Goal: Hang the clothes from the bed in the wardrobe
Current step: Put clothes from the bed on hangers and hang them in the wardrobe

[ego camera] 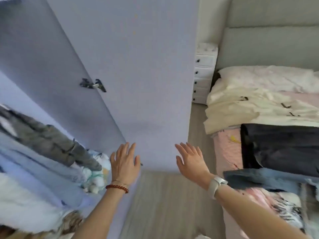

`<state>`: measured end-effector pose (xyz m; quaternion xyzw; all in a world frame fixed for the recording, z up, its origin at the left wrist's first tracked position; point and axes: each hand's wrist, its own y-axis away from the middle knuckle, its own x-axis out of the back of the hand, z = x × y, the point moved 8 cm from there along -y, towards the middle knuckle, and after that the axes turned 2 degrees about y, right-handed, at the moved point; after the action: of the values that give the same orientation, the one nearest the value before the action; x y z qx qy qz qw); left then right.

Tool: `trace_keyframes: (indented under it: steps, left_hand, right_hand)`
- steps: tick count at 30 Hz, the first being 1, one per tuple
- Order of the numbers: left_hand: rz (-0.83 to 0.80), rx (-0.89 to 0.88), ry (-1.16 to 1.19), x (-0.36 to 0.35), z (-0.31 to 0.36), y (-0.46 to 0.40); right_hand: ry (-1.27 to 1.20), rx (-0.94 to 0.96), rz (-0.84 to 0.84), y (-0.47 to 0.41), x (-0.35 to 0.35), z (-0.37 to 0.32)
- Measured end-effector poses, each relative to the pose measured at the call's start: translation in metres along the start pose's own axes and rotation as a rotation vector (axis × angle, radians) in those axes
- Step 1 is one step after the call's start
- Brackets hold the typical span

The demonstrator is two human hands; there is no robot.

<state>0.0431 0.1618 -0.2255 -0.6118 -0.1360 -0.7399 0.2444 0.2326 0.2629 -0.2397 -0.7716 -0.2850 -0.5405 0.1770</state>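
Both hands, left [124, 162] and right [190, 159], are open and empty beside the door [146, 75], likely between garments, with 3 clothes [276, 149] on the bed [226, 152].

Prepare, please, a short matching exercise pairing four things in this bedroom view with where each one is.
Things:
1. red bead bracelet
2. white watch
3. dark garment
4. grey garment

Places:
A. in the wardrobe
B. left wrist
C. on the bed
D. right wrist

Pairs: 1-B, 2-D, 3-C, 4-A
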Motion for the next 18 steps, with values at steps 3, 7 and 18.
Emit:
trace_keyframes:
  steps: [3, 7, 18]
  left_hand:
    - [0.099, 0.154, -0.011, 0.039, -0.063, 0.001]
    - [0.269, 0.306, -0.063, 0.101, -0.116, 0.0]
    - [0.734, 0.374, -0.472, 0.262, -0.171, 0.001]
  right_hand:
    - [-0.005, 0.199, -0.057, -0.05, -0.01, -0.071]
    - [-0.019, 0.437, -0.067, -0.102, -0.008, -0.16]
    - [-0.399, 0.839, -0.135, -0.175, 0.036, -0.374]
